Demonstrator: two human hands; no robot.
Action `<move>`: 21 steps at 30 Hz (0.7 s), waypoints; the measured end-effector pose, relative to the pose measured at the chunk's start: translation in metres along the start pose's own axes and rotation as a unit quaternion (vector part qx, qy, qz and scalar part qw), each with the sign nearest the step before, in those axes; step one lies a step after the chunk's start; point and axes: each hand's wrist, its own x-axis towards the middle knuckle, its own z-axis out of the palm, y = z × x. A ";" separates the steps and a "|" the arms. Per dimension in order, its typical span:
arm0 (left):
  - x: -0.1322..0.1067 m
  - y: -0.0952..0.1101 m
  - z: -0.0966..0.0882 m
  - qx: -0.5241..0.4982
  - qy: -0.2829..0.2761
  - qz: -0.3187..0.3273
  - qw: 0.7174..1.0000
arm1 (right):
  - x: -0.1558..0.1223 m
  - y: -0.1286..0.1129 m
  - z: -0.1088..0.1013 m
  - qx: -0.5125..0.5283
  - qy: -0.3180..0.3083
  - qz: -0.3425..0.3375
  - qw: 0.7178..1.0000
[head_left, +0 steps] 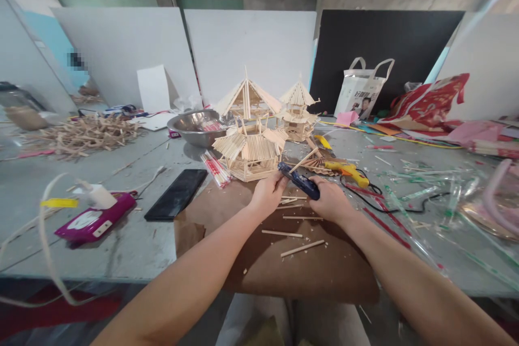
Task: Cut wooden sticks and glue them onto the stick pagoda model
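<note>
My right hand (pixel 331 201) is closed around a dark blue hand tool (pixel 300 181), its jaws pointing up-left. A thin wooden stick (pixel 305 159) lies across the jaws of the tool. My left hand (pixel 267 193) is closed beside the tool's tip, fingers pinched at the stick's lower end. Both hands hover over a brown paper sheet (pixel 251 259) strewn with short cut sticks (pixel 302 248). Just beyond the hands stands a pavilion model built of sticks (pixel 249 151).
Two more stick pavilions (pixel 298 108) stand behind, beside a steel bowl (pixel 194 127). A black phone (pixel 176 201), a purple wipes pack (pixel 95 219), a yellow glue gun (pixel 348 170) with cord, a stick pile (pixel 87 132) and plastic wrappers (pixel 425 194) crowd the grey table.
</note>
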 end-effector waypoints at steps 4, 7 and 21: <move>-0.002 0.000 0.001 0.019 -0.003 -0.007 1.000 | -0.001 -0.001 0.000 -0.012 -0.002 0.006 1.000; -0.003 -0.002 0.002 0.022 -0.002 -0.012 1.000 | -0.001 -0.001 0.000 -0.017 0.000 0.005 1.000; 0.005 0.003 -0.009 -0.224 -0.122 -0.085 0.963 | 0.001 0.009 0.003 0.020 0.010 -0.040 0.999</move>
